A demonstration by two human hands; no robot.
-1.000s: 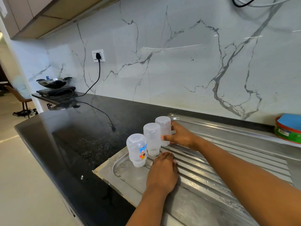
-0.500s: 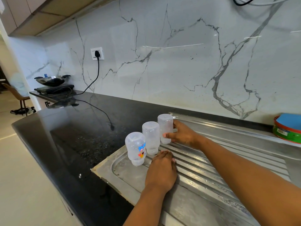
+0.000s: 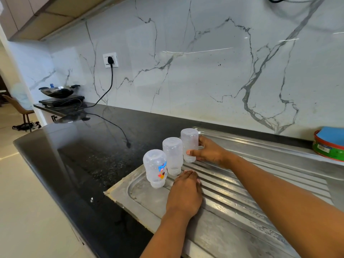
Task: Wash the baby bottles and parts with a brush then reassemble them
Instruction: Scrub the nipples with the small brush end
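Note:
Three clear baby bottles stand upside down in a row at the left end of the steel drainboard. The nearest bottle carries a colourful print. The middle bottle is plain. My right hand wraps around the far bottle, thumb in front and fingers behind. My left hand lies palm down on the drainboard ridges just in front of the middle bottle, fingers together, holding nothing.
Black granite counter stretches left, with a black cord from a wall socket lying across it. A cooktop with a pan sits far left. A red and green tin stands at the right.
The hands and bottles stay nearly as they were; only the view has shifted slightly. My right hand keeps its hold on the far bottle.

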